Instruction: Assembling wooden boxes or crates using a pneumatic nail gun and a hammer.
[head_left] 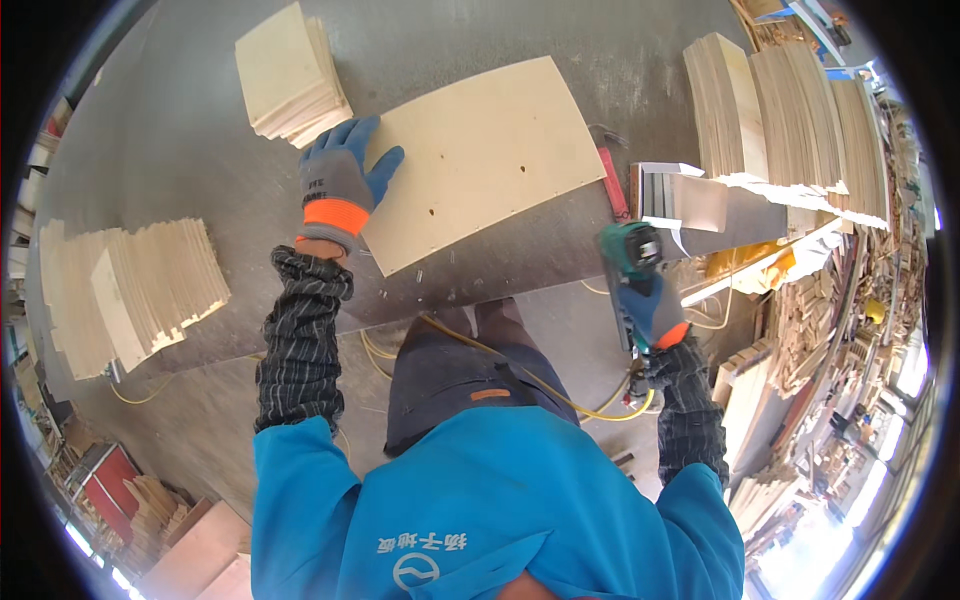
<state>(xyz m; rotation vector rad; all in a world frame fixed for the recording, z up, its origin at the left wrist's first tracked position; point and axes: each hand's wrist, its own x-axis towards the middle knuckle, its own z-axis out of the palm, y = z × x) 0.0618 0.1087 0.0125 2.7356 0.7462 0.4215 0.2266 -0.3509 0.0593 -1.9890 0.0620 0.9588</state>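
Observation:
A pale plywood panel [480,150] with a few dark knots lies at a slant on the grey worktable. My left hand [345,175], in a grey and blue glove with an orange cuff, rests at the panel's left edge with its fingers spread; its thumb lies over the wood. In my right hand [655,308], gloved alike, is a green nail gun [630,250], gripped beyond the panel's right corner, apart from the wood. My fingers wrap its handle and are partly hidden. Just beyond the left fingertips sits a small stack of plywood sheets [285,70].
Stacks of wooden strips stand at the left [150,285] and far right [790,110]. A red-handled tool [613,185] lies near the panel's right edge, next to an open box of metallic strips [670,200]. A yellow hose [600,415] crosses by my legs. Wood scraps [810,330] pile up on the right.

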